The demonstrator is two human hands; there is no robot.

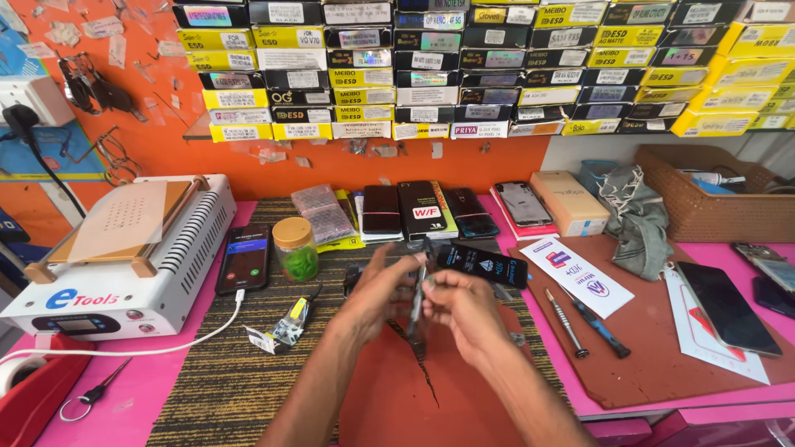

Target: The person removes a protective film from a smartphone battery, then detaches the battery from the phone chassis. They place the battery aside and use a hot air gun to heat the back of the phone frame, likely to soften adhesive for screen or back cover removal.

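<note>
thin tool (418,298) mostly hidden between hands; red tray (33,397) cut off at edge.

Both hands meet over the middle of the mat (248,389), the left hand (377,294) and right hand (464,310) touching a thin tool (418,298) held upright between them. Left of them lie a jar (296,248) and a phone (243,261), with a machine (124,257) further left. Two screwdrivers (584,323) sit to the right, a row of phones (422,211) behind, a basket (704,207) far right.
</note>
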